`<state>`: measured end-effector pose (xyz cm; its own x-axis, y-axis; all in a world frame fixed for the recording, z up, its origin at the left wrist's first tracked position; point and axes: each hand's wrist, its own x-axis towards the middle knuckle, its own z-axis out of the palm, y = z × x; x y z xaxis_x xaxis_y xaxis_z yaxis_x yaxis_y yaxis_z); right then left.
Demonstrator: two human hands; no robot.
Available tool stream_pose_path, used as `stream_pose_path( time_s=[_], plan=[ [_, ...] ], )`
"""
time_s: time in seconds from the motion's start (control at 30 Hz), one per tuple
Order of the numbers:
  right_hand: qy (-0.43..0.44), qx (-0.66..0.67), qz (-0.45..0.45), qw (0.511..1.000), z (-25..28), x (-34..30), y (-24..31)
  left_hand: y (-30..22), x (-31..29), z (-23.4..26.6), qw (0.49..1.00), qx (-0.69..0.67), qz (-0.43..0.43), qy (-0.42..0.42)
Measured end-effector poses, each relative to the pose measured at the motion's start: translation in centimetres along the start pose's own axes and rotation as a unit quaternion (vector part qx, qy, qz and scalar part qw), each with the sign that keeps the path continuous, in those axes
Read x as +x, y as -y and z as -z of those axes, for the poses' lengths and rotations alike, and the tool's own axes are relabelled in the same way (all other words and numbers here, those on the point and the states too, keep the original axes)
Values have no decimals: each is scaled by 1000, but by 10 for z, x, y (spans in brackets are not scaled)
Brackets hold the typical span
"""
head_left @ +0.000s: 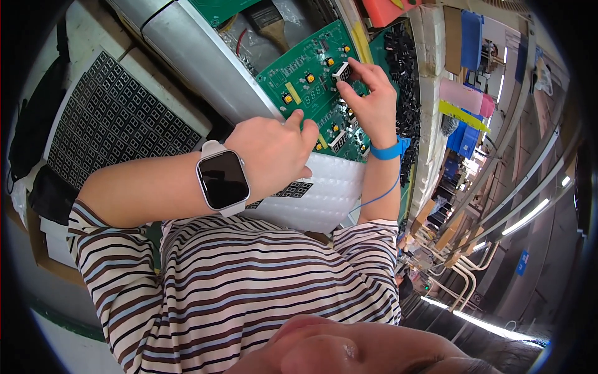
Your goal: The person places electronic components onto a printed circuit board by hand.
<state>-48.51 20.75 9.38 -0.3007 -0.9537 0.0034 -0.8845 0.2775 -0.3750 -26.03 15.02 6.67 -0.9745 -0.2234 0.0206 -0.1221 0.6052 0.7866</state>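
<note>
Between the thumb and index finger of my right hand (374, 100) is a small digit display module (342, 73), black-faced with white sides. It is held over a green circuit board (298, 75) that carries yellow-and-black buttons and small parts. Another digit display (338, 141) sits lower on the board. My left hand (268, 146) rests at the board's near left edge, fingers apart, the index fingertip touching the surface. That wrist wears a watch (223, 179); a blue strap (389, 149) with a thin cord circles the right wrist. My left palm's underside is hidden.
Rows of digit displays (118, 112) lie on a sheet at the left. More displays (293, 190) rest on white foam (324, 187) nearer me. A metal rail (199, 56) runs beside the board. A brush (269, 23) lies beyond it, and black parts (405, 81) are heaped right.
</note>
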Motion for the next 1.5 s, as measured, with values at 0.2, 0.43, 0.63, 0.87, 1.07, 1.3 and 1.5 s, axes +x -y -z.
stream_pose_path(
  time_s=[0.2,0.43,0.63,0.87,1.07,1.3,1.5],
  plan=[
    [22,19,-1,1000,2,2,-4,0,0,2,1000,-2,4,0],
    [-6,59,-30,998,-4,-3,-4,-1,0,0,1000,6,5,-5],
    [-3,53,-22,998,-3,-3,-5,-2,1,1,1000,8,8,3],
    [24,49,9,998,2,-1,-10,-2,2,-1,1000,3,11,-5],
    [13,64,-1,998,0,-2,-10,-1,2,-1,1000,-4,4,-17],
    [5,60,3,998,-2,-4,-15,-2,3,1,1000,-10,9,-2],
    [3,68,-17,998,-3,-4,-16,-2,2,0,1000,-9,8,-5]
  ],
)
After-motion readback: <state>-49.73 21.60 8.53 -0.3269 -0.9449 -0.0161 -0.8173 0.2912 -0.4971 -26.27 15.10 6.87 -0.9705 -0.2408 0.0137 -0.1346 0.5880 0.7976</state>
